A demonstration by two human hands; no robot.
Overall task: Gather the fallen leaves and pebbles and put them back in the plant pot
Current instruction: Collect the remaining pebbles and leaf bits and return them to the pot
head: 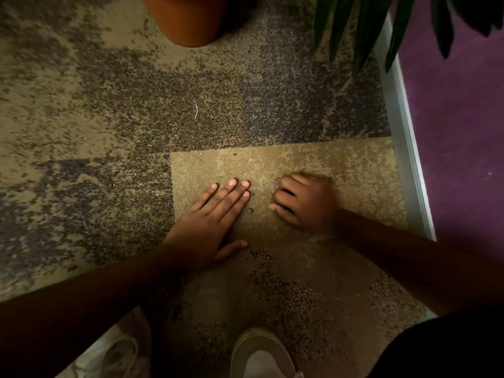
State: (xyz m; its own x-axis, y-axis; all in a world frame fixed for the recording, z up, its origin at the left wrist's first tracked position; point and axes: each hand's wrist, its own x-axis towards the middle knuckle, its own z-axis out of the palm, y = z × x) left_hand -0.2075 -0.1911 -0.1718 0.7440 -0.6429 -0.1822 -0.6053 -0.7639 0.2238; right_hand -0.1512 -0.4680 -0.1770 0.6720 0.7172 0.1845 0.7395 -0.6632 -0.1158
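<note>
Left edge of view: mottled carpet [81, 110], tan and grey-purple, short looped pile, giving way near centre to a plainer tan tile. The left hand [215, 222] is lying flat on that tile, palm down, fingers straight and close together, thumb out to the side, gripping nothing; it is looking like a stop or wall for sweeping against. Between the two hands small dark crumbs [250, 210] are sitting on the pile, too small to tell pebble from soil or leaf bit. A thin pale twig fragment [196, 110] is lying well apart, up the carpet toward the pot. Judgement: fragments this size are weighing almost nothing, hard grains rolling easily, dry leaf bits brittle and snagging in the loops, so pinching singly is slow; raking into a heap and scooping from below with cupped palms should be handling better. The terracotta plant pot [188, 20] is standing at top centre, smooth matt wall, rounded base, only its lower part in frame. The right hand [300, 203] is blurring with motion, fingers curled like a claw, tips on the carpet; cannot tell whether anything is being held under them. Further right, dark glossy strap-shaped leaves [362, 31] are hanging down over the white skirting board [406, 148] and purple wall [458, 118].
</note>
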